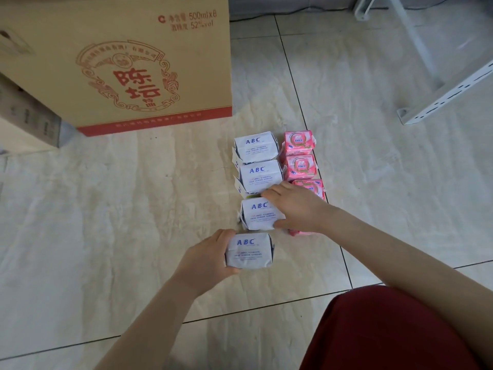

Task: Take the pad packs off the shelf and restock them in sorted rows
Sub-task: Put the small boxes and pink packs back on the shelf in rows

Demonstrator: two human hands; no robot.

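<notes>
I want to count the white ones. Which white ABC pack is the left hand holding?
The nearest white ABC pack, at the row's near end. The left hand grips it; the others lie farther along.

Shop stockroom: liquor carton (128,65), shelving rail (448,94), tiled floor (106,209).

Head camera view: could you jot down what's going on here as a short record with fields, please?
surface: tiled floor
white row: four ABC packs, lined up away from the person
pink row: pink packs beside them on the right, at least three visible, a fourth partly hidden
left hand: grip on the nearest ABC pack
right hand: grip on the third ABC pack
behind: cardboard box
</notes>
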